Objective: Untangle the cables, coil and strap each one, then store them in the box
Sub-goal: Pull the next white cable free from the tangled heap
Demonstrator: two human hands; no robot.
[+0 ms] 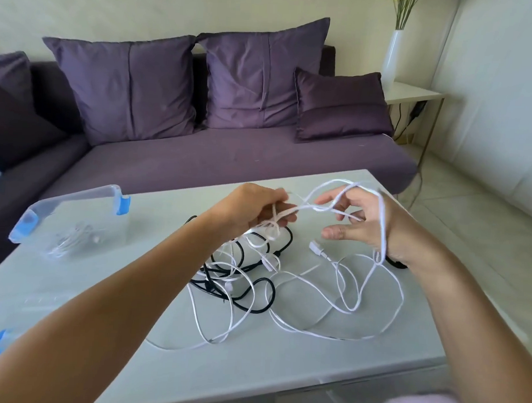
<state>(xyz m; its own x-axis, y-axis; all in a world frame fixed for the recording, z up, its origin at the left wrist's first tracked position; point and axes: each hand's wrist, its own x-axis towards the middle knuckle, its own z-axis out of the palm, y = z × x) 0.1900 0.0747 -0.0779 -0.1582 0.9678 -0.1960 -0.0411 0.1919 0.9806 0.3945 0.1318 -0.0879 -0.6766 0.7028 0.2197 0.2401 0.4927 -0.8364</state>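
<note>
Pale and glossy, the low table (283, 367) carries a tangle of cables below both raised hands. Above it, the left hand (255, 208) curls its fingers round a bunch of white cable (361, 298) strands and pinches them. The right hand (366, 226) is spread with relaxed fingers, and a loop of the same cable is draped over its fingertips and down round the back of the wrist. A short stretch runs taut between the two hands, and the rest falls in loose loops on the table, with a white plug (316, 247) lying just below the right thumb. A black cable (257, 294) is wound through the white loops under the left wrist. To the left stands a clear box (78, 194) with blue clips, with something pale and coiled inside. Behind the table are a purple sofa (230, 161) with cushions (127, 85) and a white vase (392, 55) on a side table (413, 93).
</note>
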